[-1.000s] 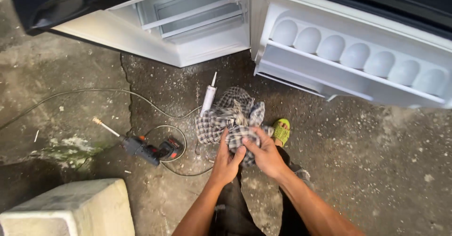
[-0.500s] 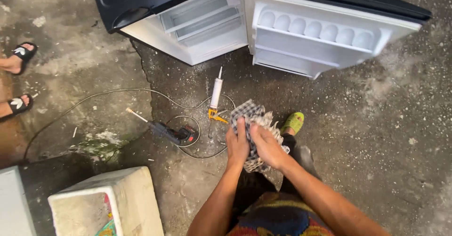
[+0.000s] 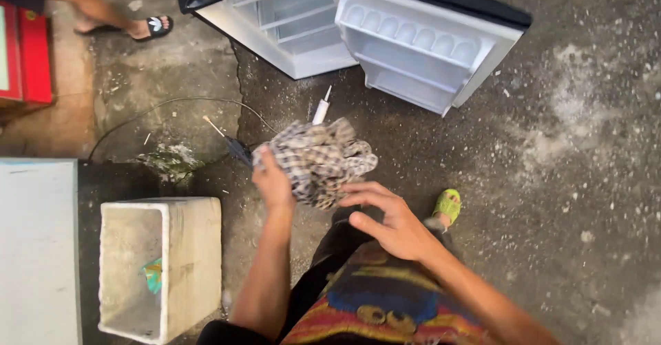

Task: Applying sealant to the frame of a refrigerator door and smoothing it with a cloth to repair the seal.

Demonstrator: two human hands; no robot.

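My left hand (image 3: 274, 182) grips a crumpled checked cloth (image 3: 322, 159) and holds it up above the concrete ground. My right hand (image 3: 391, 222) is off the cloth, just below and right of it, fingers spread and holding nothing. Beyond the cloth lies a small fridge (image 3: 275, 21) with its door (image 3: 427, 42) swung open, white shelves showing. A white sealant tube (image 3: 321, 109) lies on the ground between the cloth and the fridge. My foot in a green sandal (image 3: 447, 204) stands at the right.
A white foam box (image 3: 196, 248) sits open at lower left beside a pale slab (image 3: 34, 248). A black cable (image 3: 172, 102) and a dark tool (image 3: 237, 149) lie on the ground. Another person's sandalled foot (image 3: 148, 28) stands at top left near a red cabinet (image 3: 31, 56).
Both hands held the cloth low near the ground; now the left hand alone has lifted it and the right hand has let go. The view has risen and pulled back.
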